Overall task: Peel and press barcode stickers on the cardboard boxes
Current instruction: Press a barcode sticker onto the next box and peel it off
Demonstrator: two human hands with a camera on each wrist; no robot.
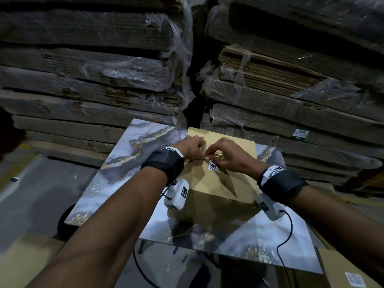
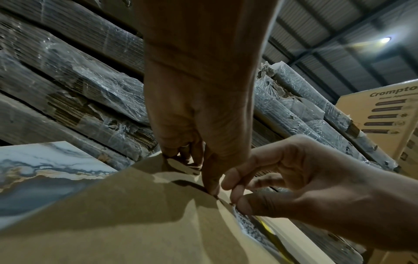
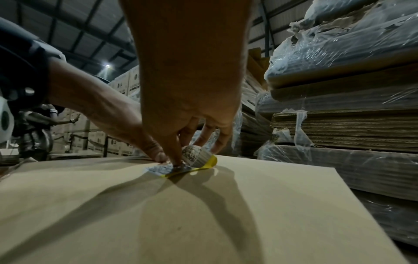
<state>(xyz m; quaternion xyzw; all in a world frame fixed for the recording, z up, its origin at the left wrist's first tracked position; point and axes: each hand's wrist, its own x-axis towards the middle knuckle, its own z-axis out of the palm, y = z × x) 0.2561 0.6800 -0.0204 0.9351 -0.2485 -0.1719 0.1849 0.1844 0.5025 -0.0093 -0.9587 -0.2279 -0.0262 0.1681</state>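
Both hands are meeting atop one cardboard box (image 1: 209, 185): right hand (image 1: 225, 155) pinching the curled barcode sticker strip (image 3: 196, 157), left hand (image 1: 192, 147) fingertip pressing beside it.

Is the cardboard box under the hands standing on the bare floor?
No, the cardboard box stands on a marble-patterned tabletop, as the head view shows, with both hands working at a barcode sticker on its top.
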